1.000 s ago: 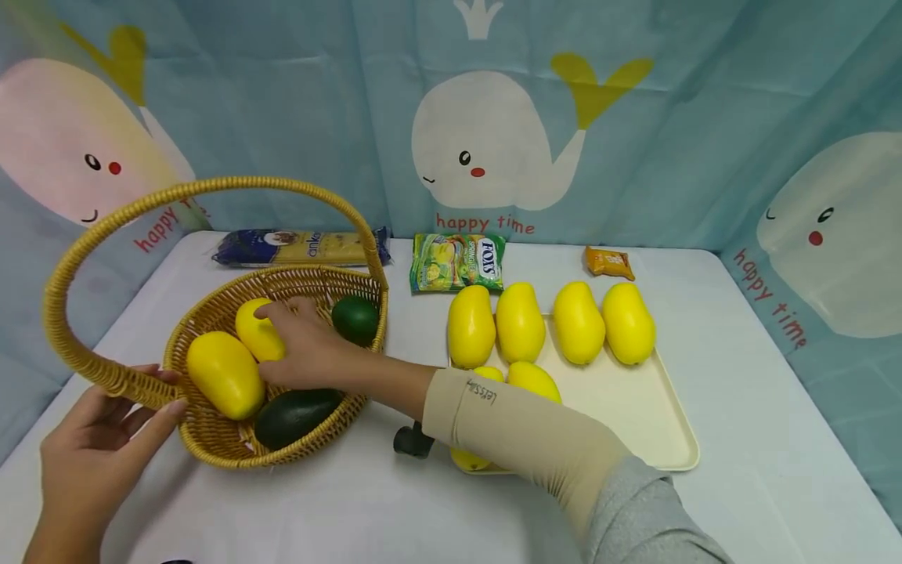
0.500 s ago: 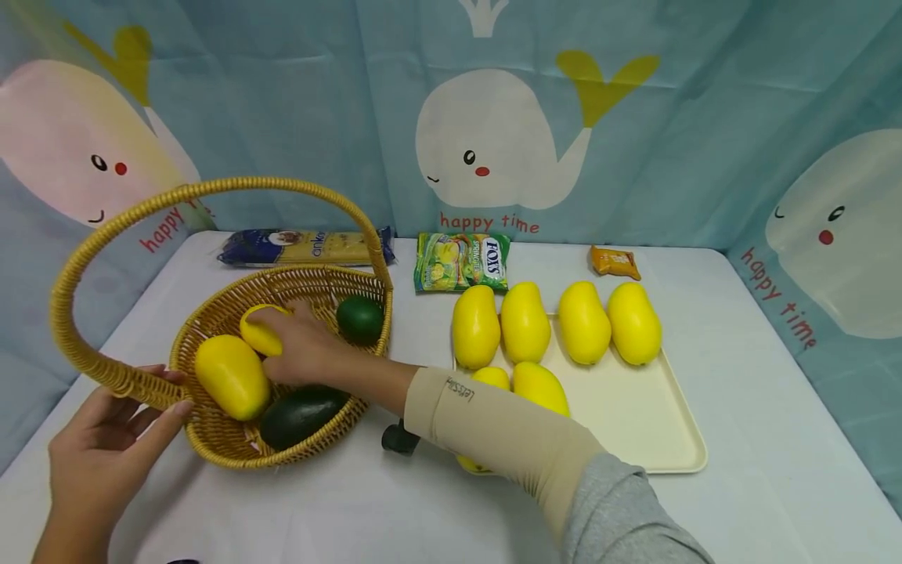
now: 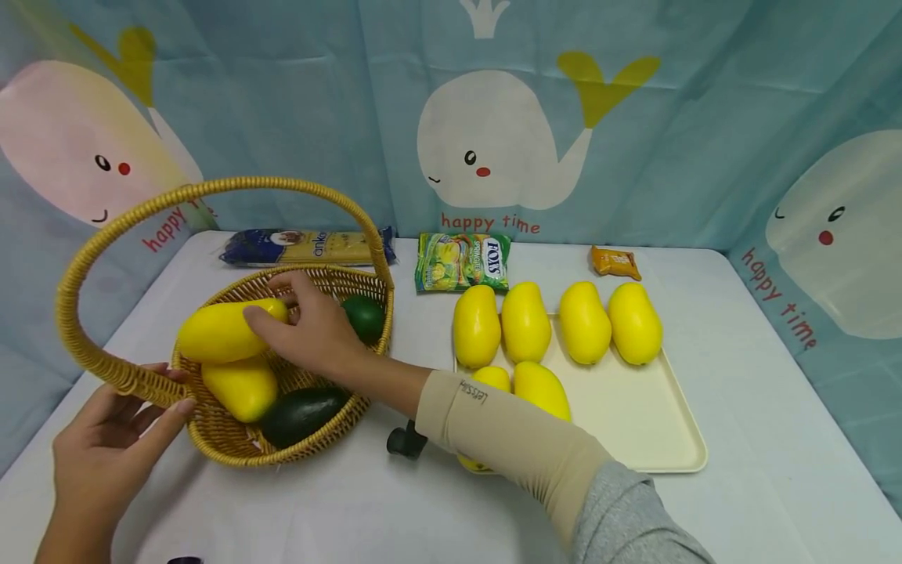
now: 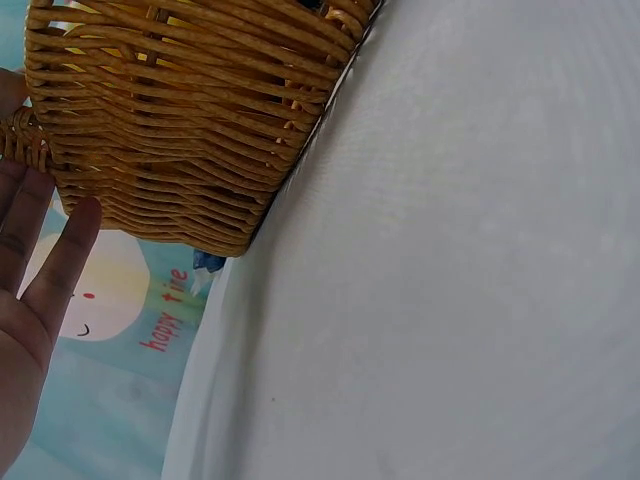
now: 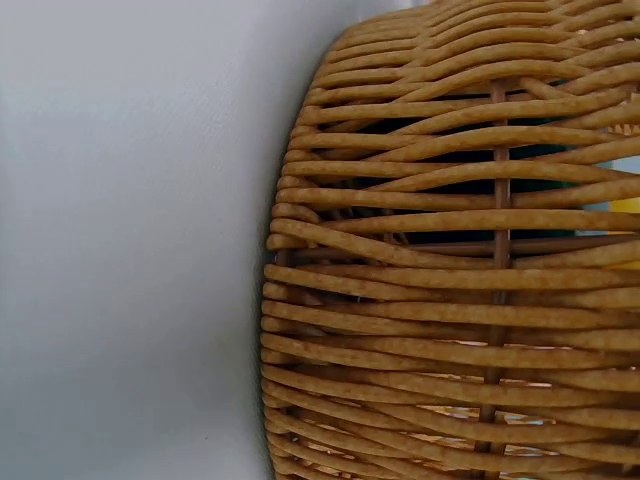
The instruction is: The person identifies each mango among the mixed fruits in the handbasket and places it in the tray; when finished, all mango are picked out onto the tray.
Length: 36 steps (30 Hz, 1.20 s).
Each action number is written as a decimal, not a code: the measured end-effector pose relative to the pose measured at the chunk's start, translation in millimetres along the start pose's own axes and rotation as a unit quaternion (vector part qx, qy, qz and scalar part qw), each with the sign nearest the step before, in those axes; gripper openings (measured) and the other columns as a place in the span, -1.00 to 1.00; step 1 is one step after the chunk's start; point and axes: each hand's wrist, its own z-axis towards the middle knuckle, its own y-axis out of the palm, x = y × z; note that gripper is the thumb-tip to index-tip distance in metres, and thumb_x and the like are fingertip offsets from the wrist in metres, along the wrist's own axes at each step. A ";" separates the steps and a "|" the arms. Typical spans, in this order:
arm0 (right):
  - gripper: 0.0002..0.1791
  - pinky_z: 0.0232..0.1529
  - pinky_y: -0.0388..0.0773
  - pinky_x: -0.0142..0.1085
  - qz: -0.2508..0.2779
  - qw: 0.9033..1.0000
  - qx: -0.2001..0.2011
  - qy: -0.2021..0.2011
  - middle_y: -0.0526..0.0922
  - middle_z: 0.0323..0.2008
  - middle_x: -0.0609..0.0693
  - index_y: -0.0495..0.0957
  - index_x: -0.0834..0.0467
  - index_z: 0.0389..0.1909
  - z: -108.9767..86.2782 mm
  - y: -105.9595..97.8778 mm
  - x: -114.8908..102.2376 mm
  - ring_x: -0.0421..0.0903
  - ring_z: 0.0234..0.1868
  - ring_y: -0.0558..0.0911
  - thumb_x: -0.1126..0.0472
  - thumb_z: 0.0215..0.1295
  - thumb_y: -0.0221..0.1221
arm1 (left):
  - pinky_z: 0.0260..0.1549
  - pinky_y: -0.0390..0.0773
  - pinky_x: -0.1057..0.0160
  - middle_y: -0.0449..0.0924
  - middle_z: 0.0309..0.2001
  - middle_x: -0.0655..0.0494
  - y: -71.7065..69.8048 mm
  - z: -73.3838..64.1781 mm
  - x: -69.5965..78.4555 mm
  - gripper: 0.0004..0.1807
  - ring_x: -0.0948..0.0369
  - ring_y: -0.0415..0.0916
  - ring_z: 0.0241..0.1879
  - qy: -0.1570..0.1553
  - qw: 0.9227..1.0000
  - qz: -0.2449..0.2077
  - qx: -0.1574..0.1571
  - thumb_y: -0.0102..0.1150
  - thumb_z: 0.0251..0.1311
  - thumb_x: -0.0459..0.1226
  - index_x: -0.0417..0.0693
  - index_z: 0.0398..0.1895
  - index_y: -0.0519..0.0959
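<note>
My left hand [image 3: 106, 454] grips the wicker basket [image 3: 282, 462] where its arched handle meets the left rim, thumb in front and fingers behind. Inside the basket, my right hand [image 3: 317, 325] holds a yellow mango [image 3: 221, 330] by its right end. That mango lies across the top of a second mango [image 3: 243, 389]. A dark green avocado [image 3: 304, 415] lies at the near side of the basket, and a rounder green fruit [image 3: 365, 317] at the right end, partly behind my hand. In the right wrist view only the basket's woven wall [image 5: 450, 300] and the tabletop show.
A cream tray [image 3: 634, 423] on the right bears several mangoes [image 3: 585, 323], some hidden by my right sleeve. Along the back lie a noodle-like pack [image 3: 310, 247], a green candy bag [image 3: 463, 262] and a small orange packet [image 3: 615, 262]. A blue curtain [image 3: 317, 94] hangs behind.
The mango under my right hand has been lifted and turned sideways, and now overlaps the other mango to the left. My left hand keeps its hold on the basket.
</note>
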 end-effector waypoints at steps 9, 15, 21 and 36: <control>-0.67 -0.46 0.53 -0.46 0.071 0.997 0.032 -0.018 0.54 -0.25 -0.16 0.49 0.07 0.09 -0.4 0.0 4.2 -0.23 -0.42 0.47 -0.02 0.46 0.16 | -0.01 0.56 0.52 0.60 0.09 -0.01 -0.6 -0.9 -0.2 -0.37 0.26 0.57 0.07 0.010 1.000 0.002 -0.001 0.27 -0.05 -0.79 -0.43 0.19 0.49; -0.77 -0.46 0.51 -0.47 0.053 0.996 0.067 -0.036 0.52 -0.31 -0.17 0.57 0.03 -0.15 -0.6 -0.8 4.8 -0.26 -0.42 0.45 -0.04 0.45 0.15 | 0.00 0.57 0.51 0.60 0.06 -0.02 -0.9 -0.4 -0.3 -0.39 0.24 0.58 0.04 0.012 1.000 0.000 -0.005 0.27 -0.06 -0.80 -0.46 0.17 0.49; -0.74 -0.50 0.48 -0.46 0.009 0.999 0.029 -0.035 0.53 -0.44 -0.15 0.60 0.01 -0.29 -1.0 -1.0 5.8 -0.25 -0.45 0.46 -0.08 0.44 0.17 | -0.01 0.57 0.50 0.61 0.07 -0.03 -2.3 -0.3 -0.5 -0.38 0.24 0.58 0.04 0.016 1.000 0.002 -0.008 0.28 -0.06 -0.80 -0.45 0.17 0.49; -0.44 -0.29 0.67 -0.43 0.059 0.981 -0.115 0.143 0.53 -0.21 -0.16 0.35 -0.05 0.06 1.7 3.5 -4.2 -0.24 -0.28 0.60 0.01 0.16 0.45 | -0.01 0.55 0.52 0.61 0.07 0.01 -3.1 -0.6 -0.2 -0.38 0.27 0.57 0.07 0.016 1.000 0.008 -0.002 0.29 -0.06 -0.78 -0.43 0.17 0.51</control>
